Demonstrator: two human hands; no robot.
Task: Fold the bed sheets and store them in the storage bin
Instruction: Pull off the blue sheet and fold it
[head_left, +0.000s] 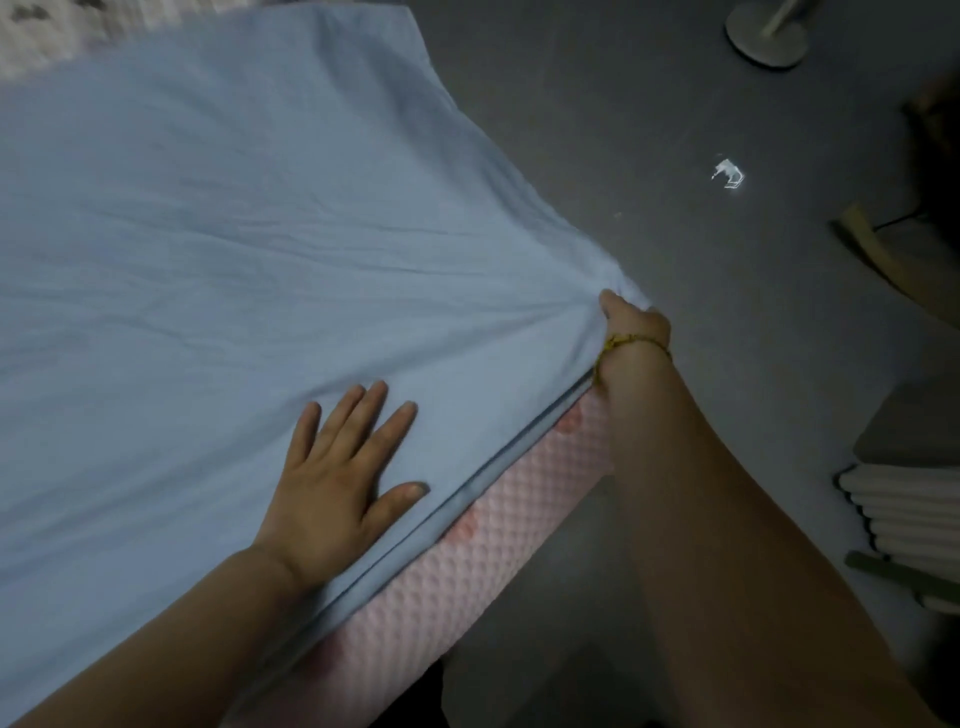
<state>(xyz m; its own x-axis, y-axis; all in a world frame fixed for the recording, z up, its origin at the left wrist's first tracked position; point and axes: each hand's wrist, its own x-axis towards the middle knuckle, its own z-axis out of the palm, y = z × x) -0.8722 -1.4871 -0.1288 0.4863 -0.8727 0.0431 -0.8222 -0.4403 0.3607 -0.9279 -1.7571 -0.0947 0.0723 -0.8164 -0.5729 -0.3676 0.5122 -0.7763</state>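
Left hand (343, 483) lay flat, fingers spread, pressing pale blue cotton bed sheet (234, 234), layered along pink quilted mattress (467, 551) edge. Right hand (631, 325) pinched sheet's corner just beyond. Judged: keep palm anchoring layers, draw corner taut, edges matched, before folding over. Sheet spread across bed farther out

Two bare forearms, a thin yellow knotted bracelet (640, 341) at the wrist of the right hand (632, 321)
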